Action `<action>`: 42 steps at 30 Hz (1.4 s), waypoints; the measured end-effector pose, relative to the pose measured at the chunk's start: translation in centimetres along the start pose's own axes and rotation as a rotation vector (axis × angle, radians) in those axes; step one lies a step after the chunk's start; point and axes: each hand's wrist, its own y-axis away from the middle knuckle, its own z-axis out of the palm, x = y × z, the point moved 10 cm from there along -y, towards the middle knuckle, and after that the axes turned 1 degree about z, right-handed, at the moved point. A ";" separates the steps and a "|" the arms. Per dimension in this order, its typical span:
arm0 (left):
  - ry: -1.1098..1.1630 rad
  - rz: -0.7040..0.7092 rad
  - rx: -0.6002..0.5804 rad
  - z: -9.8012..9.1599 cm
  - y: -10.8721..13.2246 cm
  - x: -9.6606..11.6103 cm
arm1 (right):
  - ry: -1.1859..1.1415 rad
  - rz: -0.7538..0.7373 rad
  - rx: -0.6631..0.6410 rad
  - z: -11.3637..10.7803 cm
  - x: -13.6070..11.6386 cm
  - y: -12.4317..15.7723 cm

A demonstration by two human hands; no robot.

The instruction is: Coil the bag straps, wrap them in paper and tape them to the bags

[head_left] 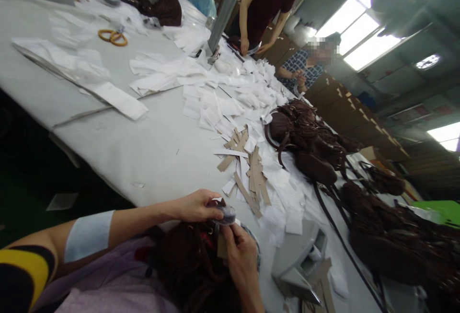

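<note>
My left hand [201,206] is closed on a small grey, shiny piece that looks wrapped in clear plastic [227,214]. My right hand [241,248] is closed just below it, its thumb and fingers pinched at the lower edge of that piece. A bit of white and tan strip shows beside the right fingers. Under both hands, a dark brown handbag [179,248] with strap loops rests against my body at the table edge. Its lower part is dark and partly hidden by my right forearm.
A grey tape dispenser [300,265] stands right of my right hand. Tan cardboard strips [257,174] and white paper pieces [230,104] cover the table's middle. Brown handbags [305,133] lie along the right. Two yellow tape rings [118,39] and a metal post [226,11] are farther off. Two people work across the table.
</note>
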 end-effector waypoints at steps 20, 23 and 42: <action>0.210 -0.082 -0.022 -0.1 -0.3 -1.9 | -0.087 -0.050 -0.242 0.9 -0.5 0.1; 0.246 -0.075 -0.024 -0.1 -0.5 -2.1 | -0.057 0.040 -0.211 0.7 0.7 0.1; -0.009 0.000 0.004 -0.5 -1.6 -1.7 | 0.199 -0.331 0.063 -1.9 -4.7 -5.0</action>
